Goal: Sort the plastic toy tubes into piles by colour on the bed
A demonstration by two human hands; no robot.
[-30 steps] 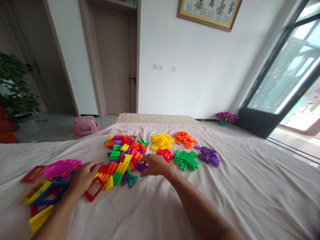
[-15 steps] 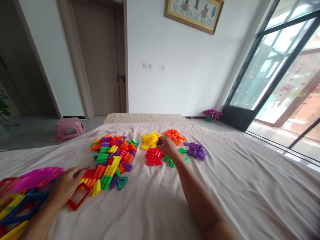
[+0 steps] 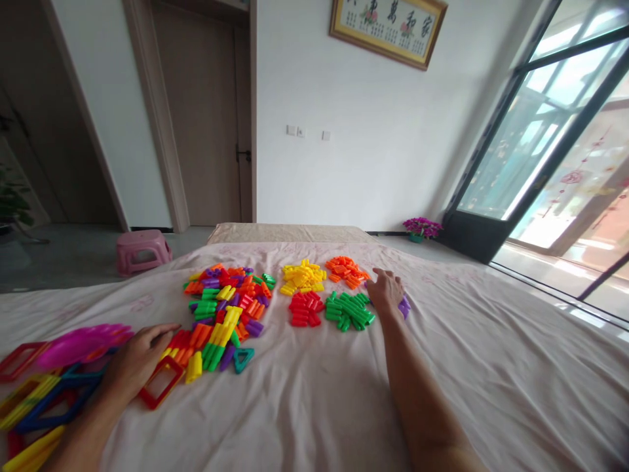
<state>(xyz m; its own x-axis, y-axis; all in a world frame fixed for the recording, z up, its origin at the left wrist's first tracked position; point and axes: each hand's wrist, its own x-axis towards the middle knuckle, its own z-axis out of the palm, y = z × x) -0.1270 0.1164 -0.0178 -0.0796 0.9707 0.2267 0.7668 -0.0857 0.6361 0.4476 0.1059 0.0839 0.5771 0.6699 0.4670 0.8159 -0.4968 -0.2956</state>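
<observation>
Left of the left hand's fingers lie a magenta scalloped plastic plate (image 3: 81, 345) and blue plastic frame pieces (image 3: 44, 425), outside the colour piles. The left hand (image 3: 135, 360) rests low with its fingers loosely parted, no piece showing in them; its underside is hidden. Just below those fingers sits a red square plastic frame (image 3: 169, 391), and to their right spreads the heap of mixed-colour plastic tube pieces (image 3: 221, 301), which looks like the part left to sort, with a teal triangular plastic frame (image 3: 246, 362) at its near edge. Further right, between the two hands, four single-colour piles appear done so far: the yellow plastic pile (image 3: 302, 276), with the red plastic pile (image 3: 305, 309) nearer, then the orange plastic pile (image 3: 346, 271) and the green plastic pile (image 3: 350, 311), both just left of the right hand's fingers. The right hand (image 3: 386, 292) has its fingers spread, nothing visible held, over the partly covered purple plastic pile (image 3: 404, 306). Sorting seems well advanced, though a sizeable mixed share remains.
</observation>
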